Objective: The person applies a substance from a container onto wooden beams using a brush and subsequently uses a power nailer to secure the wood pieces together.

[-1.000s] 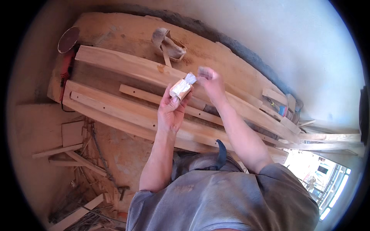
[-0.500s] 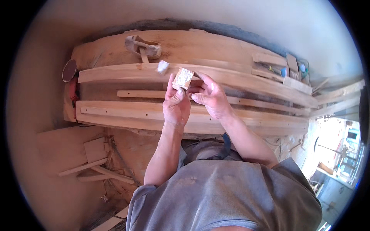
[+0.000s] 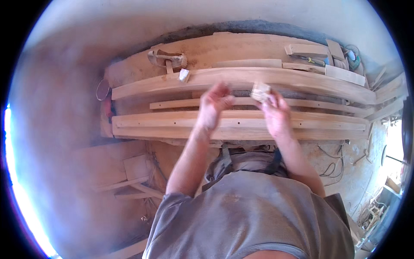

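Observation:
My right hand is closed around a small wooden block with a rough, whitish face, held above the long boards. To its left, my left hand hangs apart from the block, its fingers smeared by motion. Beyond the left hand, a second small block with a white face rests at the far edge of a wide curved wooden beam. Beneath both hands runs a narrow wooden strip, and nearer to me lies a long board with several dark holes.
A hollow, dusty object sits at the back left of the bench. A round sanding disc tool is at the left end. Wood offcuts and a screwdriver lie at the back right. Cables trail over the floor.
The block has passed from my left hand to my right hand. My hands have moved apart, the right one carrying the block rightward. The view has shifted too.

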